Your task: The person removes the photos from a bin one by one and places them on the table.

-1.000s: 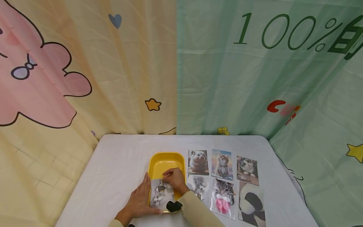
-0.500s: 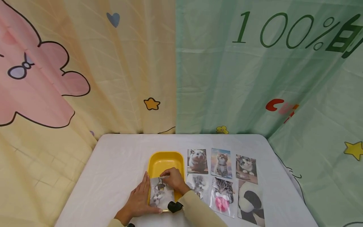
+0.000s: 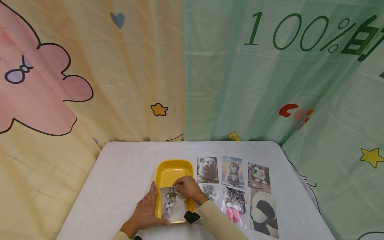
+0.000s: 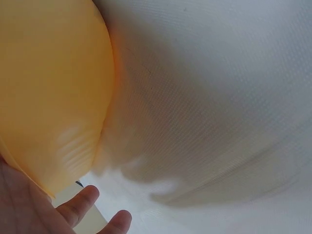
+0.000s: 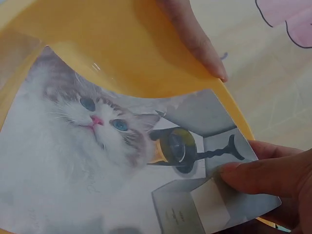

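While the left hand (image 3: pixel 147 211) lay flat against the yellow tray (image 3: pixel 173 168),
the right hand (image 3: pixel 188 188) pinched the cat photo's (image 3: pixel 172 204) far edge, its long axis running away from the person.

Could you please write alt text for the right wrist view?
A right hand pinches the corner of a glossy photo of a white, blue-eyed kitten lying in a yellow tray. A left hand's finger rests on the tray's far rim.

Glossy photo (image 5: pixel 122 161), smooth plastic tray (image 3: pixel 174 168)
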Tool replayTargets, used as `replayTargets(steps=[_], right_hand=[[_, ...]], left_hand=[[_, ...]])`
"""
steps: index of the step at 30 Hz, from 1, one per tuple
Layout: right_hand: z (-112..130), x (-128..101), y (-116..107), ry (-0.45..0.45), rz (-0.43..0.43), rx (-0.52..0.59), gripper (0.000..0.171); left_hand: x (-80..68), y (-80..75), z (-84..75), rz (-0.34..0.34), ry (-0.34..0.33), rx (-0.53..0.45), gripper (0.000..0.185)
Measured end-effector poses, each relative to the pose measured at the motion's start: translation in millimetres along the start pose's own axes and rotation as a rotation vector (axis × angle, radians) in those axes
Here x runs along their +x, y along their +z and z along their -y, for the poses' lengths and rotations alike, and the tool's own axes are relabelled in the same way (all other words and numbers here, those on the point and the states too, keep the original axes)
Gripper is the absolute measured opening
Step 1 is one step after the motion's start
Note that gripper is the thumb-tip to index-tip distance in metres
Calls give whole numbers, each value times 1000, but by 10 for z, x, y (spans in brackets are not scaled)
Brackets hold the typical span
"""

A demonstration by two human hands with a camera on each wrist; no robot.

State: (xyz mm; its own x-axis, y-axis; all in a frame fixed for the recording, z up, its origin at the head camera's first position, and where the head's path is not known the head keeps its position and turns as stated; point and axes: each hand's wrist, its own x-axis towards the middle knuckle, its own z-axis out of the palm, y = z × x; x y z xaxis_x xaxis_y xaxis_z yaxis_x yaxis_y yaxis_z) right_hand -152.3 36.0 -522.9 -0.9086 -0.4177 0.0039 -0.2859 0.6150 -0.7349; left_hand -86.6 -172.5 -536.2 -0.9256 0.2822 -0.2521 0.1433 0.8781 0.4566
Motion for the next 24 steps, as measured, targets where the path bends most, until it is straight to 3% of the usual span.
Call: replayTargets(steps=[5,14,24], right_hand=[[-68,-59,-111,-43,-56,37,15],[-289,-200,-324,73,-208,316,11],[-597,-371,-540,137,-389,415,18]], left_hand=[[-7,-2,9,-6,21,1,145],[9,34,33,-19,37,-3,147],[-24,16,34,-24,71,-1,144]])
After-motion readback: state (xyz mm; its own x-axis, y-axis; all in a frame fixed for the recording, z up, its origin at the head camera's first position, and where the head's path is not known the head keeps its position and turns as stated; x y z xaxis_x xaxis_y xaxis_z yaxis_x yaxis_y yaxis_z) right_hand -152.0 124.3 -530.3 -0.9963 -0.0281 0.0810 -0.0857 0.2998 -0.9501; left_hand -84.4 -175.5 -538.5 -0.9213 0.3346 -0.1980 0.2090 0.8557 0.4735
